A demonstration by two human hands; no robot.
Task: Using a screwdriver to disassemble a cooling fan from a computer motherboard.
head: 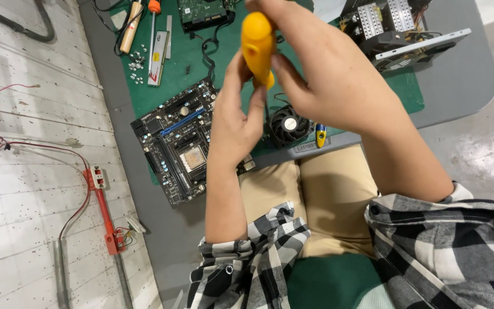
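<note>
Orange plastic screwdriver handle (258, 47) is held raised above the green work mat (190, 57), gripped between both hands. Right hand (338, 80) is closed around its upper part; left hand (235, 123) pinches the lower end with fingertips. Black computer motherboard (178, 143) and round black cooling fan (288, 125) lie below.

Both forearms raised, left hand (232, 123) and right hand (330, 77) meeting, fingers curled in a grip.
</note>
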